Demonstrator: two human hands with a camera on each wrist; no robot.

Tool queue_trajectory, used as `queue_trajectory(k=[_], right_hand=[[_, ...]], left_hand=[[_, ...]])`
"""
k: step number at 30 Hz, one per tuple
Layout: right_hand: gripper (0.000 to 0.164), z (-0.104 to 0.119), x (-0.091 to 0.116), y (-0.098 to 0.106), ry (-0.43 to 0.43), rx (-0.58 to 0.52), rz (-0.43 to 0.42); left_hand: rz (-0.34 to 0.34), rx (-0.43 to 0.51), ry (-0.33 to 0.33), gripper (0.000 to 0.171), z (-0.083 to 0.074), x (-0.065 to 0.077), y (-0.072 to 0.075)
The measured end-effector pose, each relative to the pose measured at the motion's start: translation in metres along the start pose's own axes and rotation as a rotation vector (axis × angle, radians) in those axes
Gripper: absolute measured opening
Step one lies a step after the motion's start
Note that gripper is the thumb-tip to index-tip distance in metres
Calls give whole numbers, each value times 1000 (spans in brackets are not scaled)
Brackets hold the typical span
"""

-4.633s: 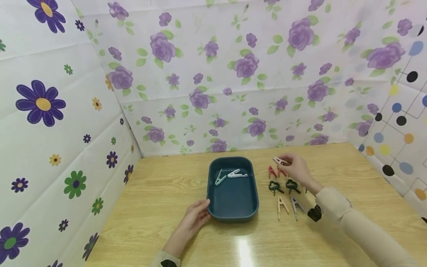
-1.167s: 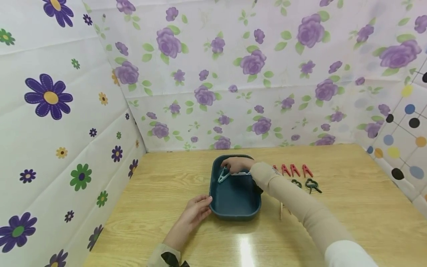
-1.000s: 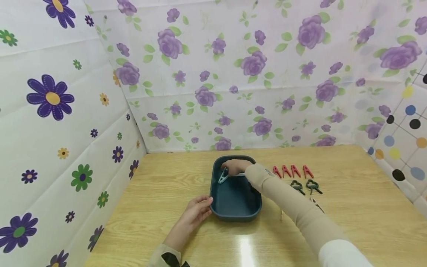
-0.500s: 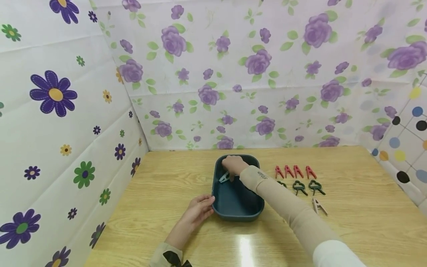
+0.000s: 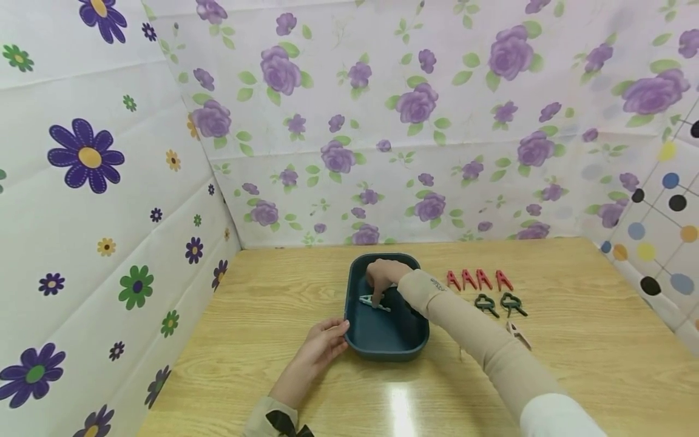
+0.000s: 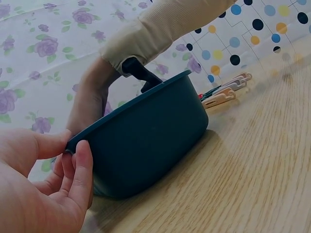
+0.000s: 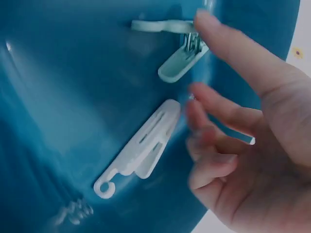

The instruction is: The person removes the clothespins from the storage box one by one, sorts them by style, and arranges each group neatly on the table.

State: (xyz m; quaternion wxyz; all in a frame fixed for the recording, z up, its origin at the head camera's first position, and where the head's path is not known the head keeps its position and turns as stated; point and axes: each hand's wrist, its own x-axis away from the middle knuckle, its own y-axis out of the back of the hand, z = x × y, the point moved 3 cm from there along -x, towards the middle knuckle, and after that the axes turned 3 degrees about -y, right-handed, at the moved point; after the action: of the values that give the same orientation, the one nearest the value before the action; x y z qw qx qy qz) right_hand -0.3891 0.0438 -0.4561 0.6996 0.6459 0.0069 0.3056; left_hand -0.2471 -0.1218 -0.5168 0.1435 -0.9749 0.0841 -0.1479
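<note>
My left hand [image 5: 320, 343] pinches the near left rim of a dark teal plastic bin [image 5: 386, 354], thumb above and fingers below. My right hand [image 5: 384, 275] reaches down inside the bin's far half. Its extended digit touches a mint-green clothespin [image 7: 170, 26], while the other fingers [image 7: 214, 170] hang loosely bent away from it. Beside them on the bin floor lies a white clothespin [image 7: 138, 143] with a hooked end. A small pale tip [image 7: 252, 141] shows behind the fingers; the rest is hidden.
Right of the bin lie several red clothespins [image 5: 468, 280] in a row. Below them are dark green spring clamps [image 5: 485, 305] and a pinkish-grey clothespin [image 5: 517, 334]. The right sleeve [image 5: 480, 340] hides part of these rows. Patterned sheets surround the wooden table [image 5: 273, 279].
My right hand carried a pale clothespin from the right into the bin. Over the last half second the mint-green clothespin has turned and shifted toward the bin's middle. My left hand stays on the rim.
</note>
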Motion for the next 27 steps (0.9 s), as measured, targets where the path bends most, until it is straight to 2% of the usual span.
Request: queue_trajectory(k=[9, 16, 23, 27], right_hand=[[33, 9, 2, -8, -40, 149, 27], [29, 12, 8, -7, -46, 98, 40], [32, 8, 19, 2, -39, 63, 3], [25, 4, 27, 7, -40, 44, -26]], left_hand=[[0, 1, -2, 8, -1, 1, -1], [3, -6, 2, 13, 0, 1, 0], [11, -5, 4, 17, 0, 2, 1], [11, -10, 5, 18, -1, 2, 1]])
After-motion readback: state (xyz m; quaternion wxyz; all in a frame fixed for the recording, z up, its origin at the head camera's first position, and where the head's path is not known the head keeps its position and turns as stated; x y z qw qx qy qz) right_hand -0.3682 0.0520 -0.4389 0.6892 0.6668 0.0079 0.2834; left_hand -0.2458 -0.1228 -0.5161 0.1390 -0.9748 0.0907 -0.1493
